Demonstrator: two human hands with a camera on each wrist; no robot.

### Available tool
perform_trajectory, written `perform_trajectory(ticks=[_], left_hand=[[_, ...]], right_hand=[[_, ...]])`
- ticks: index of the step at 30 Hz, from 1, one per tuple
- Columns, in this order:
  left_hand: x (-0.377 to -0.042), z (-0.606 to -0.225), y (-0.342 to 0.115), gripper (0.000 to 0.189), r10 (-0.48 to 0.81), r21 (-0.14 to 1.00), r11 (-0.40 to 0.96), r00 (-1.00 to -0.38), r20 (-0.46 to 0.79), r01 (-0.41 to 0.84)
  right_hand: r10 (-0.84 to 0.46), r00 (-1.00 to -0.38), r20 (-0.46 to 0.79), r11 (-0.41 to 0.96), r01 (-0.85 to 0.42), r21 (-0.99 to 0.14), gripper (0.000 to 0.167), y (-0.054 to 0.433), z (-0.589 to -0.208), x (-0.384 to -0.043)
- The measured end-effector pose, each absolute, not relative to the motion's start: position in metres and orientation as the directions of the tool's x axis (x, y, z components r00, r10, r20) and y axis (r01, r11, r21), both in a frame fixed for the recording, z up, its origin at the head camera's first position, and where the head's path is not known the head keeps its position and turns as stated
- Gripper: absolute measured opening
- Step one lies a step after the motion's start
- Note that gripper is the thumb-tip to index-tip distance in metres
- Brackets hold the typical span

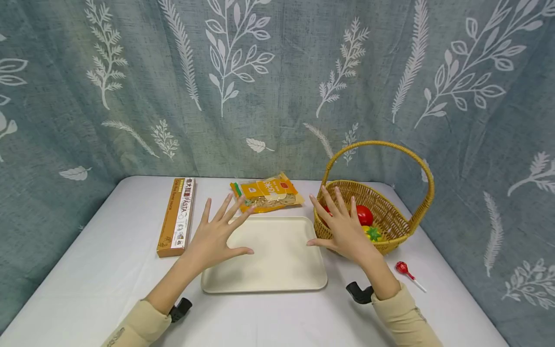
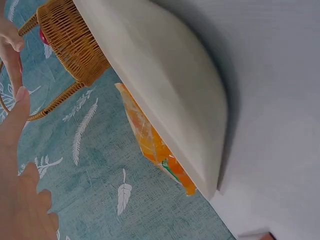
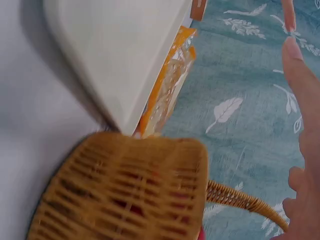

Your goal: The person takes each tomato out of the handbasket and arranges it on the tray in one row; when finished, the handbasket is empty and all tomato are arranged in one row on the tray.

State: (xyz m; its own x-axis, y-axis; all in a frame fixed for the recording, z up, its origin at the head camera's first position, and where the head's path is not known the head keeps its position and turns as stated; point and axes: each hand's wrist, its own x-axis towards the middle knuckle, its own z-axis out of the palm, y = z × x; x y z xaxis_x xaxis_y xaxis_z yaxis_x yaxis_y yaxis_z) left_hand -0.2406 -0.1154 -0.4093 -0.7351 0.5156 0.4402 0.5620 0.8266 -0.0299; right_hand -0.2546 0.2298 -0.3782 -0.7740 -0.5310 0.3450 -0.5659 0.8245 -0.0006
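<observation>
My left hand (image 1: 219, 237), fingers straight and spread, hovers over the left edge of a cream tray (image 1: 277, 260) in the head view. Spread the same way, my right hand (image 1: 344, 229) overlaps the near left side of a wicker basket (image 1: 392, 226) with a tall handle. Both hands hold nothing. Inside the basket lie a red round item (image 1: 364, 215) and a yellow item with a green star-shaped top (image 1: 373, 233); my right hand partly hides the contents. Beyond the tray is an orange packet of noodles (image 1: 269, 193). A brown and white pasta box (image 1: 177, 217) lies left of my left hand.
A red lollipop (image 1: 405, 271) with a white stick lies on the white table (image 1: 86, 284), right of my right forearm. Behind the table hangs a blue-green curtain (image 1: 277, 96) with white leaf prints. The basket's handle arches high at the right.
</observation>
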Motion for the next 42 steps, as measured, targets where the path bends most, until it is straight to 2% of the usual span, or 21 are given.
perform_trajectory(ticks=[10, 19, 25, 29, 33, 42], left_hand=[[-0.228, -0.415, -0.13, 0.108, 0.5, 0.059, 0.817, -0.755, 0.424, 0.573], [-0.215, -0.424, -0.146, 0.125, 0.479, 0.353, 0.756, -0.834, 0.275, 0.551], [-0.208, -0.432, -0.158, 0.13, 0.453, 0.465, 0.742, -0.872, 0.183, 0.483], [-0.203, -0.438, -0.165, 0.132, 0.447, 0.511, 0.73, -0.883, 0.146, 0.454], [-0.2, -0.439, -0.17, 0.133, 0.451, 0.53, 0.719, -0.882, 0.136, 0.449], [-0.197, -0.441, -0.182, 0.132, 0.483, 0.568, 0.703, -0.874, 0.062, 0.429]], right_hand=[[-0.518, -0.777, 0.358, 0.817, -0.574, -0.064, 0.103, 0.254, -0.373, -0.26], [-0.524, -0.768, 0.369, 0.789, -0.601, -0.13, 0.099, 0.272, -0.364, -0.27], [-0.528, -0.782, 0.332, 0.752, -0.612, -0.245, 0.096, 0.283, -0.362, -0.276], [-0.522, -0.809, 0.271, 0.74, -0.587, -0.327, 0.094, 0.291, -0.358, -0.281], [-0.515, -0.83, 0.216, 0.752, -0.558, -0.351, 0.093, 0.3, -0.353, -0.287], [-0.555, -0.814, 0.171, 0.722, -0.573, -0.386, 0.072, 0.321, -0.349, -0.299]])
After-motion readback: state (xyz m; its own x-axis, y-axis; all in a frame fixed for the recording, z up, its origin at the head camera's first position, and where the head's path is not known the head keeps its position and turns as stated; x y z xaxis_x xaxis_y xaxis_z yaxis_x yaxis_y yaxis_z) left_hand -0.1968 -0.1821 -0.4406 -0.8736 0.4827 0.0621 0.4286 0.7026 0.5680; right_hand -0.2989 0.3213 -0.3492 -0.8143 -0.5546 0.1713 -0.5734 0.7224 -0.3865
